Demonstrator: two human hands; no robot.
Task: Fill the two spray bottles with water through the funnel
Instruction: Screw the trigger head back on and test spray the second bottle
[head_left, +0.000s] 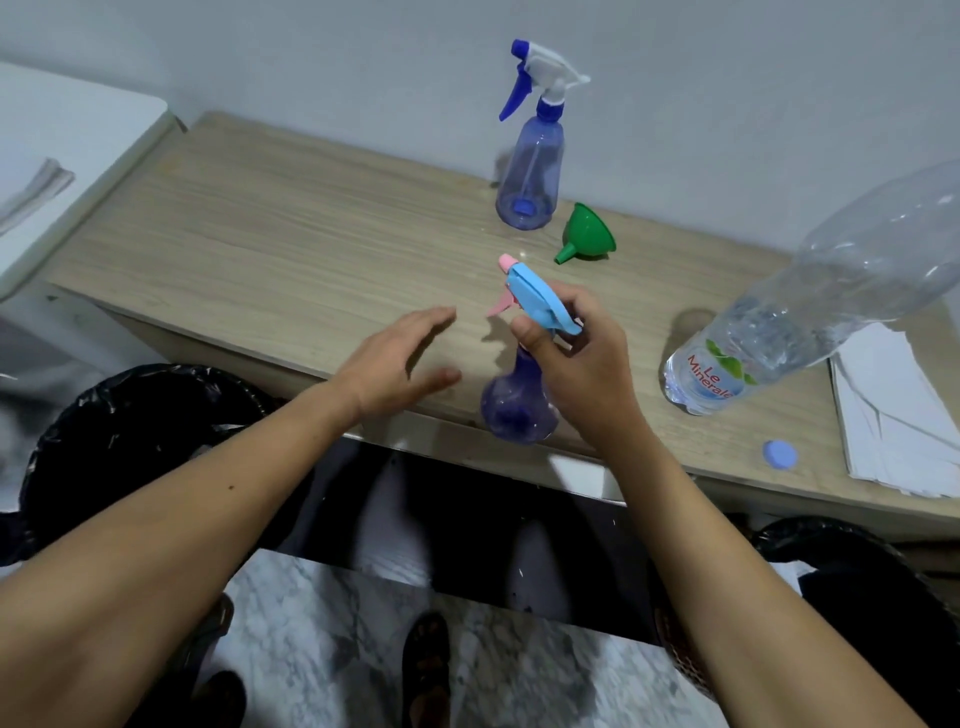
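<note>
- Both hands low in view: right hand (576, 364) clamps near spray bottle (519, 410)'s trigger head at tabletop (260, 234) front edge; left hand (400, 364) loose, grasping nothing.
- I'd steady the body, unscrew straight.
- Funnel (587, 231), far spray bottle (530, 171), water bottle (779, 332) wait behind.

Single head-worn wide-angle view, aimed forward and steeply down, wooden table (270, 218) seen close, floor (322, 649) included beneath, wall behind.

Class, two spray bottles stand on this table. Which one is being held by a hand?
The near spray bottle with the light-blue and pink trigger head: the right hand grips its neck. The far one, blue-and-white head, stands untouched.
</note>
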